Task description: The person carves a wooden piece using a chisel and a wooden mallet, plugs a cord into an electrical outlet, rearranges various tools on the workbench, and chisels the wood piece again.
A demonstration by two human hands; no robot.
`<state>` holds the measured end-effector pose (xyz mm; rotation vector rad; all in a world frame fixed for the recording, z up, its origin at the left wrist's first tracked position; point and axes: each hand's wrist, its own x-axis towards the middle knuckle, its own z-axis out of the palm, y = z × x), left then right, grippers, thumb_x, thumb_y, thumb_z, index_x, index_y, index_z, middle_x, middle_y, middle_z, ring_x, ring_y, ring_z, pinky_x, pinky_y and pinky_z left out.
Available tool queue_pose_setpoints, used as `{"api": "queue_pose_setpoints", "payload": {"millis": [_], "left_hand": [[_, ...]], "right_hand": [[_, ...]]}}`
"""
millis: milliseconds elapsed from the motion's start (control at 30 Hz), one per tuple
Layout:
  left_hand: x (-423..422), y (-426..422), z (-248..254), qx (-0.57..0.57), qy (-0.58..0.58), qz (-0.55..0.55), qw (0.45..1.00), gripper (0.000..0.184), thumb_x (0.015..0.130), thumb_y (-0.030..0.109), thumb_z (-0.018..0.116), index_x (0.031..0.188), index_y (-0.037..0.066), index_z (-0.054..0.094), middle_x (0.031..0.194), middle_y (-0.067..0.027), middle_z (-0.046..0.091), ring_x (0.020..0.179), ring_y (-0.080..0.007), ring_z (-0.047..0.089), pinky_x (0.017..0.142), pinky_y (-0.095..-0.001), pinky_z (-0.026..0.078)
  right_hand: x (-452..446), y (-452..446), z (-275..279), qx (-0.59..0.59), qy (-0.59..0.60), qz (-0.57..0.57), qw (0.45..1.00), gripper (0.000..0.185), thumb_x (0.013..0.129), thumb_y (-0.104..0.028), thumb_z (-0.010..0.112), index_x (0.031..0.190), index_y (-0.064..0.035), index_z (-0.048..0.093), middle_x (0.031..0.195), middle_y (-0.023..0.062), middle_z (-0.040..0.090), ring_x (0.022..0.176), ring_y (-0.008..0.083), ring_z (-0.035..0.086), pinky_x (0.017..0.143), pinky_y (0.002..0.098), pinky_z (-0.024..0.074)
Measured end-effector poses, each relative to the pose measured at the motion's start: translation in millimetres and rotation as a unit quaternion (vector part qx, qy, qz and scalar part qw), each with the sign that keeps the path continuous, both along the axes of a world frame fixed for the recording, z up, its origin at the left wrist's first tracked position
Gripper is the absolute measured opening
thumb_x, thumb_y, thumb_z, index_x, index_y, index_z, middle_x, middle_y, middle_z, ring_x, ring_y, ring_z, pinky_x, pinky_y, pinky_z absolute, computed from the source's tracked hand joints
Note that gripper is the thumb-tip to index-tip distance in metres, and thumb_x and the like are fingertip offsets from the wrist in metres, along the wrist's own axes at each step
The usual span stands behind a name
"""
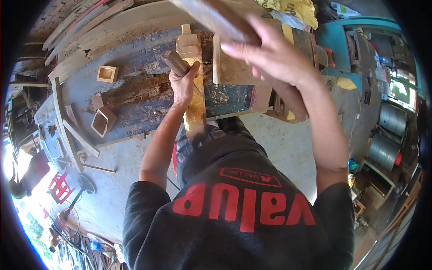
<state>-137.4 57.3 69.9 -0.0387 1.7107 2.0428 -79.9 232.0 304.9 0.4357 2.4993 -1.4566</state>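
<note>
My left hand (181, 90) is wrapped around the wooden handle of a chisel (174, 63). Its thin blade slants down toward a yellowish length of wood (194, 112), which lies across the bench and reaches my lap. Raised on the other side, my right hand (274, 56) grips a thick brown wooden club (225, 20). Motion slightly blurs the club, and its upper end runs out of the top of the view. The blade's tip against the wood is too small to make out.
On the worn dark bench (148, 49) sit a small square wooden box (107, 74) and an angular wooden frame (104, 121). Curved strips (65, 121) lean at its left end. A brown curved piece (290, 101) lies below my right forearm. A red stool (60, 188) stands lower left.
</note>
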Motion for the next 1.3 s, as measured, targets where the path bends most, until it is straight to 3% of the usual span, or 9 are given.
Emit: {"api": "queue_pose_setpoints", "payload": {"millis": [67, 233, 300, 333, 400, 600, 800, 1000, 1300], "left_hand": [[0.8, 4.3, 1.8, 0.009, 0.009, -0.004, 1.0, 0.021, 0.081, 0.013, 0.078, 0.075, 0.008, 0.058, 0.068, 0.0015, 0.06, 0.06, -0.0071, 0.054, 0.059, -0.0238, 0.045], [3.1, 15.8, -12.6, 0.016, 0.032, -0.018, 0.999, 0.016, 0.08, 0.01, 0.076, 0.085, 0.006, 0.061, 0.074, 0.0023, 0.063, 0.063, -0.006, 0.055, 0.06, -0.0243, 0.046], [5.1, 24.7, -4.7, 0.098, 0.06, 0.009, 0.993, 0.018, 0.08, 0.006, 0.073, 0.094, 0.004, 0.062, 0.079, 0.0033, 0.064, 0.068, -0.0049, 0.055, 0.061, -0.0243, 0.045], [4.3, 25.7, -5.8, 0.098, 0.062, 0.005, 0.993, 0.018, 0.08, 0.006, 0.073, 0.094, 0.004, 0.062, 0.079, 0.0033, 0.064, 0.068, -0.0049, 0.055, 0.061, -0.0243, 0.045], [4.2, 29.0, -10.5, 0.089, 0.058, 0.015, 0.994, 0.017, 0.081, 0.006, 0.073, 0.093, 0.003, 0.062, 0.08, 0.0031, 0.063, 0.069, -0.0052, 0.054, 0.063, -0.0244, 0.045], [4.0, 25.0, -12.0, -0.004, 0.047, -0.017, 0.999, 0.018, 0.081, 0.011, 0.076, 0.085, 0.006, 0.059, 0.073, 0.0053, 0.059, 0.065, -0.0036, 0.051, 0.059, -0.0224, 0.042], [-8.1, 16.6, -19.7, 0.001, -0.006, 0.024, 1.0, 0.02, 0.08, 0.012, 0.077, 0.087, 0.008, 0.059, 0.072, 0.0047, 0.058, 0.061, -0.0044, 0.05, 0.054, -0.0221, 0.042], [-8.1, 18.5, -10.9, 0.0, -0.008, -0.003, 1.0, 0.019, 0.081, 0.011, 0.076, 0.089, 0.008, 0.059, 0.072, 0.0049, 0.058, 0.06, -0.0035, 0.05, 0.054, -0.0218, 0.042], [-11.1, -0.2, -5.7, 0.015, 0.006, -0.006, 1.0, 0.024, 0.08, 0.013, 0.078, 0.074, 0.008, 0.055, 0.065, 0.0025, 0.058, 0.057, -0.0051, 0.051, 0.053, -0.0223, 0.043]], "right_hand": [[-7.4, -5.7, 21.3, 0.003, 0.087, -0.024, 0.996, 0.074, 0.084, -0.051, 0.069, 0.133, -0.0008, 0.044, 0.086, 0.0052, 0.059, 0.053, 0.0076, 0.054, 0.045, 0.0205, 0.0485], [-11.7, -15.1, 4.1, -0.018, 0.112, 0.008, 0.994, 0.072, 0.087, -0.047, 0.067, 0.125, 0.0086, 0.042, 0.088, 0.0217, 0.063, 0.061, 0.0185, 0.064, 0.054, 0.0296, 0.0562], [-0.8, -11.7, -26.8, 0.029, -0.16, 0.094, 0.982, 0.074, 0.086, -0.046, 0.069, 0.131, 0.0055, 0.039, 0.096, 0.0174, 0.065, 0.054, 0.0119, 0.058, 0.046, 0.0255, 0.0498], [1.9, -16.9, -45.0, 0.224, 0.1, 0.17, 0.955, 0.075, 0.087, -0.044, 0.069, 0.133, 0.0064, 0.038, 0.099, 0.0212, 0.065, 0.056, 0.0151, 0.06, 0.05, 0.0292, 0.0528], [-4.4, -4.4, -10.1, 0.064, -0.211, 0.142, 0.965, 0.079, 0.086, -0.044, 0.069, 0.134, 0.0083, 0.036, 0.109, 0.0262, 0.063, 0.058, 0.0176, 0.062, 0.058, 0.0326, 0.0562], [-23.1, 2.7, 6.4, 0.048, 0.036, 0.071, 0.996, 0.089, 0.086, -0.05, 0.067, 0.141, 0.0089, 0.03, 0.097, 0.0191, 0.063, 0.05, 0.0099, 0.054, 0.046, 0.0254, 0.0496], [-5.5, 12.3, -29.4, 0.081, -0.24, 0.1, 0.962, 0.083, 0.085, -0.046, 0.068, 0.138, 0.0077, 0.032, 0.088, 0.0178, 0.063, 0.053, 0.0123, 0.058, 0.047, 0.0281, 0.0507], [-14.4, 2.8, -22.8, -0.001, -0.022, -0.023, 1.0, 0.072, 0.086, -0.051, 0.066, 0.126, 0.0043, 0.042, 0.077, 0.0089, 0.06, 0.051, 0.0105, 0.057, 0.047, 0.0235, 0.0516], [13.9, 14.2, -31.2, -0.02, -0.168, 0.018, 0.985, 0.074, 0.084, -0.047, 0.07, 0.131, 0.0019, 0.04, 0.075, 0.0062, 0.057, 0.052, 0.0096, 0.055, 0.046, 0.0266, 0.0478]]}}
